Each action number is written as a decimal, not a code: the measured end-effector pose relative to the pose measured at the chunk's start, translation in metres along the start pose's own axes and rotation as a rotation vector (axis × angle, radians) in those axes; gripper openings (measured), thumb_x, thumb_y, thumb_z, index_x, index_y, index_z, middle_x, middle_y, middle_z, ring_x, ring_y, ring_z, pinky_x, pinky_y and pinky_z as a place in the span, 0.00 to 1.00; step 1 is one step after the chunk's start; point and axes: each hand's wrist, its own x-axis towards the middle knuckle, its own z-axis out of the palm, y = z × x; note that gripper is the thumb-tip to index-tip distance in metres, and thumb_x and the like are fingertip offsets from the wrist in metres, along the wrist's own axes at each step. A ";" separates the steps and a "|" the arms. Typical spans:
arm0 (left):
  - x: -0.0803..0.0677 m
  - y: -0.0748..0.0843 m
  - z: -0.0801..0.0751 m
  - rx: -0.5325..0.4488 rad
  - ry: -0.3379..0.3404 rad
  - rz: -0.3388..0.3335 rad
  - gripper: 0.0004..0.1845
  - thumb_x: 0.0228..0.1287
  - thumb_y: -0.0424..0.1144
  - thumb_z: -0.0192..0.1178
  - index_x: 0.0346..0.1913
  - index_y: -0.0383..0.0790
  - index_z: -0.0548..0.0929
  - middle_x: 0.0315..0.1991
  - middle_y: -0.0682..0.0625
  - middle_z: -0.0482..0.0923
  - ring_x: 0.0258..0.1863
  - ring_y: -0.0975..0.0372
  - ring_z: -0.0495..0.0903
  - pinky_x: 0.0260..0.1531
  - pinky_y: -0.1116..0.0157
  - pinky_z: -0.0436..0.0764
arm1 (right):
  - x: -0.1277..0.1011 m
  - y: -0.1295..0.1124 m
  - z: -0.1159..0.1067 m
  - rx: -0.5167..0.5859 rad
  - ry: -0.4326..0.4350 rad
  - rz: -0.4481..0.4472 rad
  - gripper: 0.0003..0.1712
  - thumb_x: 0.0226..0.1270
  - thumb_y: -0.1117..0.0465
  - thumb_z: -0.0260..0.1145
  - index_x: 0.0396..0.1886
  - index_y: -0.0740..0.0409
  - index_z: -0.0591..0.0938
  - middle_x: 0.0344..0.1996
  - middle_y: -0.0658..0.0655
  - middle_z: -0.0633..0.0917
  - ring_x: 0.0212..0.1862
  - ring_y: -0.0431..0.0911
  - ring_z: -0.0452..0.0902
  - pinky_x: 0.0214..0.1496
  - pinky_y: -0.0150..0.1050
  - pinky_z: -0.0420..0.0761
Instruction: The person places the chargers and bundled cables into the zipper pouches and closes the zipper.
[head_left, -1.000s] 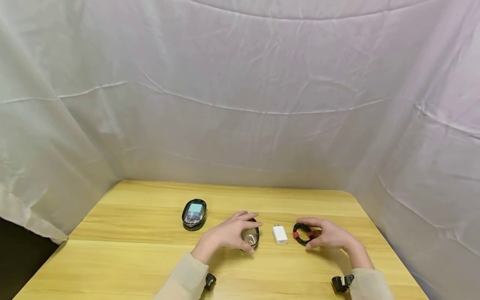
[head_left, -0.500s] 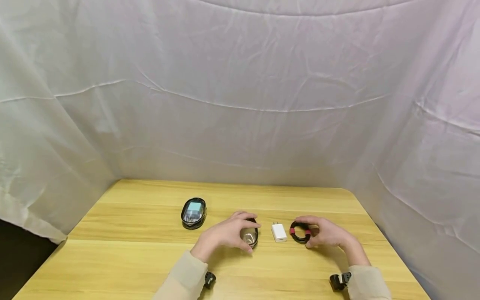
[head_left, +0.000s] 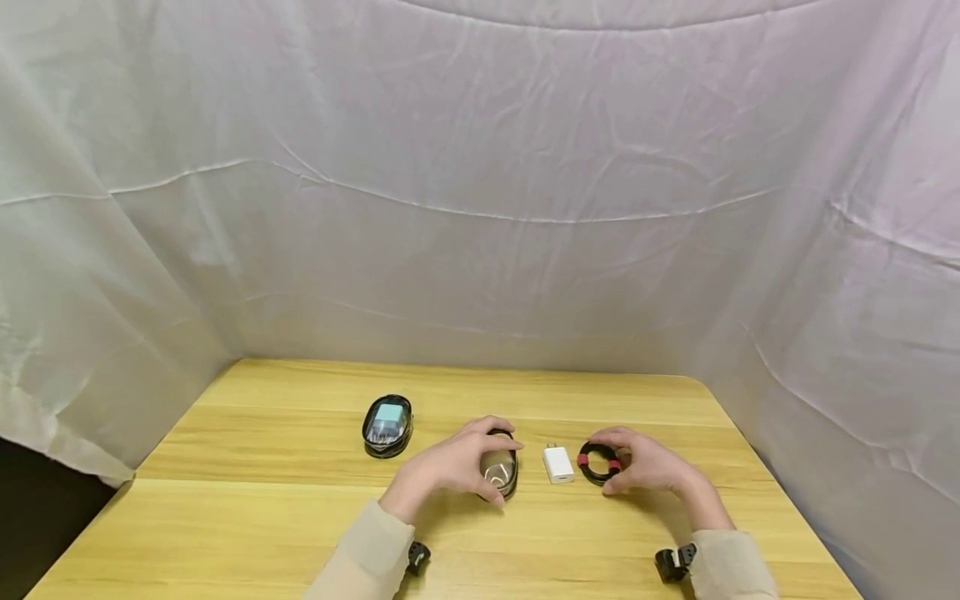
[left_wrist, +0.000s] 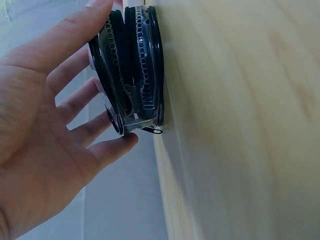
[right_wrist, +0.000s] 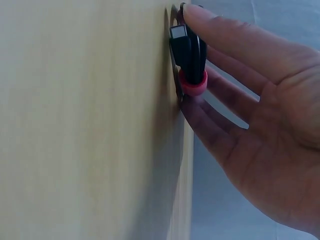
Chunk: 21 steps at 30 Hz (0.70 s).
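My left hand grips a small oval clear case with black zipped edges, thumb on the near side and fingers at the far side. In the left wrist view the case stands against the tabletop with its zip teeth showing. My right hand holds a coiled black cable between thumb and fingers, flat on the table. The right wrist view shows the cable's USB plug and a red tie. Between the hands lies a white charger plug, prongs pointing away, untouched.
A second oval black-edged clear case with a light-blue item inside lies further left on the wooden table. Pale grey cloth hangs behind and at both sides of the table.
My right hand has shifted the cable coil slightly left, nearer the charger plug. The left hand and its case have moved only a little, slightly away from me.
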 end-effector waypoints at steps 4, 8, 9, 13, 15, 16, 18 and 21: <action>0.001 0.000 -0.001 -0.011 0.002 0.021 0.44 0.49 0.45 0.84 0.72 0.49 0.78 0.77 0.51 0.63 0.75 0.54 0.64 0.74 0.54 0.69 | 0.001 -0.002 0.002 -0.033 0.027 0.009 0.47 0.49 0.60 0.86 0.70 0.66 0.76 0.70 0.74 0.71 0.63 0.67 0.76 0.62 0.58 0.78; 0.000 -0.001 -0.004 -0.023 0.008 0.032 0.44 0.48 0.45 0.84 0.71 0.49 0.78 0.76 0.51 0.63 0.73 0.54 0.67 0.72 0.55 0.71 | 0.001 -0.003 0.004 -0.047 0.044 0.026 0.47 0.48 0.60 0.85 0.69 0.66 0.76 0.70 0.73 0.72 0.62 0.65 0.76 0.63 0.58 0.78; 0.000 -0.002 -0.004 -0.027 0.010 0.036 0.44 0.48 0.45 0.84 0.71 0.48 0.78 0.76 0.50 0.63 0.73 0.54 0.68 0.72 0.55 0.72 | 0.001 -0.003 0.005 -0.043 0.048 0.035 0.47 0.48 0.61 0.85 0.69 0.66 0.76 0.70 0.73 0.72 0.62 0.65 0.77 0.62 0.57 0.79; 0.000 -0.004 -0.005 -0.065 0.022 0.052 0.43 0.47 0.43 0.85 0.70 0.47 0.78 0.76 0.49 0.64 0.71 0.55 0.70 0.69 0.57 0.74 | 0.002 -0.004 0.005 -0.017 0.056 0.057 0.47 0.47 0.63 0.85 0.69 0.65 0.76 0.69 0.72 0.73 0.59 0.63 0.79 0.57 0.49 0.81; 0.000 -0.006 -0.005 -0.080 0.028 0.057 0.43 0.47 0.42 0.85 0.69 0.46 0.78 0.76 0.49 0.64 0.70 0.56 0.70 0.68 0.58 0.75 | 0.002 -0.003 0.005 -0.008 0.063 0.063 0.46 0.46 0.63 0.85 0.68 0.65 0.77 0.68 0.71 0.74 0.59 0.63 0.79 0.56 0.48 0.81; 0.000 -0.006 -0.006 -0.089 0.031 0.057 0.44 0.46 0.42 0.85 0.69 0.46 0.78 0.76 0.49 0.64 0.70 0.55 0.71 0.68 0.58 0.75 | 0.002 -0.002 0.005 -0.003 0.066 0.064 0.46 0.46 0.64 0.85 0.68 0.64 0.77 0.68 0.71 0.74 0.58 0.63 0.79 0.56 0.49 0.81; -0.001 -0.008 -0.006 -0.095 0.037 0.055 0.44 0.45 0.42 0.86 0.69 0.47 0.78 0.76 0.49 0.64 0.69 0.55 0.71 0.67 0.58 0.75 | 0.003 -0.001 0.005 0.008 0.072 0.066 0.46 0.46 0.65 0.84 0.68 0.64 0.77 0.66 0.71 0.75 0.58 0.64 0.79 0.55 0.50 0.82; -0.002 -0.009 -0.007 -0.108 0.039 0.050 0.45 0.44 0.43 0.86 0.69 0.47 0.78 0.76 0.48 0.64 0.70 0.55 0.71 0.68 0.56 0.75 | 0.003 0.001 0.005 0.023 0.089 0.070 0.46 0.47 0.65 0.84 0.69 0.64 0.77 0.66 0.71 0.76 0.58 0.64 0.79 0.56 0.52 0.83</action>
